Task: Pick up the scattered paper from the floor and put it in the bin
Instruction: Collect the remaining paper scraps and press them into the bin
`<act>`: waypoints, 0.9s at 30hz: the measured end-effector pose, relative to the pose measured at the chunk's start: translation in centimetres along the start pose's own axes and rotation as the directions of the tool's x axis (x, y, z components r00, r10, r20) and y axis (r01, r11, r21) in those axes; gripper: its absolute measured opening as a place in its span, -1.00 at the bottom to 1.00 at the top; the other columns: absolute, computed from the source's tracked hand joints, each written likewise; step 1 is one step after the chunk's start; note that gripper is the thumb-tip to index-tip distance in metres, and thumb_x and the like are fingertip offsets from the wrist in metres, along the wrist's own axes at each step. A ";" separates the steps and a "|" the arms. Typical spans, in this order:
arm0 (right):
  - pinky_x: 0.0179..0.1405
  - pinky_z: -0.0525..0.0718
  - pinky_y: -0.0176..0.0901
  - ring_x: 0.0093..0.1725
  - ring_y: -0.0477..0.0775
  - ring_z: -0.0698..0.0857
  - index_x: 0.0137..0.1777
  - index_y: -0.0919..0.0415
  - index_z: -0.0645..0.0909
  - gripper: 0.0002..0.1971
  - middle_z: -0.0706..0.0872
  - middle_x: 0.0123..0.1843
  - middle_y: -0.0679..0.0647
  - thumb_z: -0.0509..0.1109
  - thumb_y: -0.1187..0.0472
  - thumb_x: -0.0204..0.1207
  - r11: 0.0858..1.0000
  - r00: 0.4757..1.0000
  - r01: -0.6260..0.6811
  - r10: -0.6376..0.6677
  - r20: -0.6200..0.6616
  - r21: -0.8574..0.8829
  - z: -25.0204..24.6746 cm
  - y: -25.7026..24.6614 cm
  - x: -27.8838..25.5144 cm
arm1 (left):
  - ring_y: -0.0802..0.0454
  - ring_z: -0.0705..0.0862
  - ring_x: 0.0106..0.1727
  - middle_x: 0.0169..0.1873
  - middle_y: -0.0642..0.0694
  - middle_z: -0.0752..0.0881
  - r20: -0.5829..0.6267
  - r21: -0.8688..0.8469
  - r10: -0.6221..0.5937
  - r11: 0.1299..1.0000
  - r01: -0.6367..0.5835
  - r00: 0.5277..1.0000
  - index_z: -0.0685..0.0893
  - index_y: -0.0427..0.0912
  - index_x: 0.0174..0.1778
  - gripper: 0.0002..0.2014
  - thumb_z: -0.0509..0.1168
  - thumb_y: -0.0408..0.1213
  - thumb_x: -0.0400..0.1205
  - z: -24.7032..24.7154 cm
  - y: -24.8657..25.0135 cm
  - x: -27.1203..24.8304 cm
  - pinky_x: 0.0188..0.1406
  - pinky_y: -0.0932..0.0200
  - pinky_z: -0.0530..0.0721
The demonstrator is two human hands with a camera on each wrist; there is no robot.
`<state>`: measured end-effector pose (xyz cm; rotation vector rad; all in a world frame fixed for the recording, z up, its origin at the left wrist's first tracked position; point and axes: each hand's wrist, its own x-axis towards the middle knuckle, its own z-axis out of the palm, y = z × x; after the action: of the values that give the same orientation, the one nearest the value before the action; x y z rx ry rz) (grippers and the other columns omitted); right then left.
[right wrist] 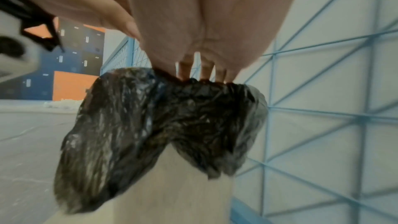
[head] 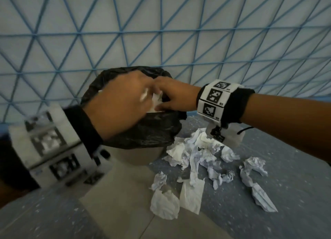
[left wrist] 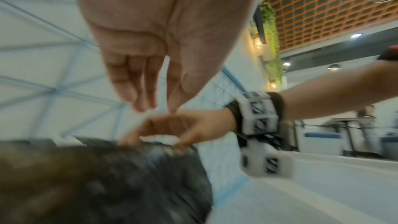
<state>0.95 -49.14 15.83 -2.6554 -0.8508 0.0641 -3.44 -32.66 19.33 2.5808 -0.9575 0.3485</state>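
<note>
— Hands over the bin [head: 136,154] now, both above its black liner [head: 146,129]!

— Left hand [head: 123,102]?

— Fingers straight in the wrist view, holding nothing I can see there. White paper [head: 154,102] shows between the two hands.

— Right hand [head: 168,97]?

— Fingers hooked down at that paper; a real pinch, I cannot tell. Crumpled paper scraps [head: 202,160] lie on the floor [head: 286,167] below the right wrist.

Scattered paper [head: 202,160] right of bin [head: 143,131]
</note>
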 end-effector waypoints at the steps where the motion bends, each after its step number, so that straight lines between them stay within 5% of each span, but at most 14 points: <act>1: 0.12 0.40 -0.40 0.15 0.18 0.55 0.11 0.37 0.59 -0.61 0.62 0.12 0.26 0.32 0.07 0.42 0.998 0.993 0.039 -0.032 -0.114 0.054 0.2 0.4 -0.6 | 0.09 0.57 -0.01 -0.02 -0.20 0.73 -0.029 -0.077 0.085 0.993 -0.087 0.996 0.73 -0.16 -0.08 -0.81 0.24 -0.37 0.50 1.2 1.3 -0.9 0.06 0.22 0.46; 4: 0.03 0.34 -0.41 0.02 0.18 0.57 -0.03 0.39 0.58 -0.72 0.65 -0.04 0.26 0.23 0.14 0.49 0.995 0.896 0.023 0.024 -0.443 0.099 1.0 2.8 -3.0 | 0.10 0.53 -0.03 -0.06 -0.08 0.64 0.174 -0.151 0.231 0.967 -0.206 0.957 0.64 -0.11 -0.08 -0.81 0.15 -0.32 0.50 6.6 4.5 -3.9 -0.03 0.27 0.47; 7: 0.02 0.31 -0.29 0.00 0.26 0.56 -0.06 0.41 0.55 -0.86 0.61 -0.08 0.32 0.22 0.37 0.45 0.976 0.797 -0.150 0.216 -0.565 0.160 3.2 6.9 -5.7 | 0.03 0.46 0.31 0.28 -0.02 0.48 0.503 -0.148 0.096 0.989 -0.024 0.859 0.51 -0.04 0.26 -0.71 0.15 -0.32 0.63 13.2 5.5 -5.4 0.32 0.13 0.49; 10: 0.02 0.30 -0.22 0.15 0.35 0.51 0.03 0.44 0.55 -0.78 0.57 0.07 0.40 0.23 0.51 0.40 0.882 0.813 -0.439 0.471 -0.344 0.169 6.5 11.5 -7.8 | -0.07 0.15 0.61 0.60 -0.04 0.12 0.644 -0.101 -0.070 0.979 0.176 0.761 0.22 0.01 0.54 -0.46 0.17 -0.31 0.64 18.9 4.6 -4.2 0.59 -0.08 0.30; 12: 0.26 0.37 -0.04 0.33 0.35 0.43 0.20 0.35 0.53 -0.67 0.50 0.28 0.38 0.24 0.49 0.44 0.794 0.791 -0.607 0.606 -0.085 0.009 8.6 13.8 -9.1 | -0.18 -0.06 0.67 0.66 -0.05 -0.12 0.700 -0.065 -0.157 0.957 0.282 0.697 0.01 0.08 0.61 -0.33 0.19 -0.27 0.64 21.9 3.6 -3.0 0.65 -0.15 0.16; 14: 0.44 0.38 0.15 0.48 0.36 0.30 0.42 0.18 0.40 -0.53 0.34 0.50 0.29 0.25 0.40 0.51 0.755 0.739 -0.629 0.655 0.159 -0.186 10.6 15.1 -9.9 | -0.24 -0.12 0.67 0.67 -0.04 -0.23 0.717 -0.039 -0.224 0.933 0.359 0.660 -0.10 0.18 0.62 -0.27 0.18 -0.25 0.65 24.4 2.7 -2.0 0.66 -0.20 0.12; 17: 0.56 0.21 0.38 0.61 0.44 0.01 0.59 -0.14 0.05 -0.29 -0.04 0.68 0.15 0.28 0.31 0.53 0.764 0.668 -0.588 0.643 0.375 -0.264 13.1 16.2 -9.8 | -0.22 -0.04 0.68 0.67 0.02 -0.16 0.697 -0.039 -0.248 0.924 0.380 0.673 -0.17 0.24 0.61 -0.20 0.23 -0.23 0.63 27.0 1.8 -1.4 0.64 -0.24 0.16; 20: 0.56 0.19 0.40 0.61 0.47 -0.02 0.58 -0.27 -0.08 -0.22 -0.16 0.69 0.11 0.32 0.17 0.53 0.813 0.654 -0.522 0.575 0.492 -0.257 15.0 16.3 -9.2 | -0.14 0.21 0.62 0.63 -0.06 0.15 0.676 -0.026 -0.228 0.943 0.332 0.701 0.03 0.03 0.63 -0.32 0.22 -0.25 0.64 28.2 0.7 -2.1 0.58 -0.17 0.29; 23: 0.47 0.35 0.25 0.52 0.42 0.25 0.54 -0.17 0.18 -0.42 0.12 0.62 0.15 0.27 0.17 0.57 0.862 0.708 -0.450 0.503 0.495 -0.232 16.2 15.2 -9.1 | -0.12 0.41 0.49 0.48 -0.12 0.43 0.622 0.006 -0.208 0.965 0.260 0.755 0.36 -0.13 0.49 -0.57 0.14 -0.30 0.66 27.8 0.0 -3.2 0.49 -0.05 0.41; 27: 0.27 0.57 0.05 0.29 0.31 0.55 0.37 0.18 0.48 -0.64 0.46 0.33 0.28 0.21 0.32 0.58 0.884 0.808 -0.438 0.466 0.360 -0.160 16.5 13.1 -9.2 | -0.10 0.57 0.36 0.37 -0.13 0.57 0.564 -0.145 -0.207 0.929 0.342 0.800 0.49 -0.12 0.38 -0.63 0.15 -0.35 0.63 26.5 -0.3 -4.6 0.39 0.00 0.52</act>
<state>-1.70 -59.16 -4.69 -2.9009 -0.2948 0.7181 -3.91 -40.90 -6.30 2.5731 -0.7031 -0.5804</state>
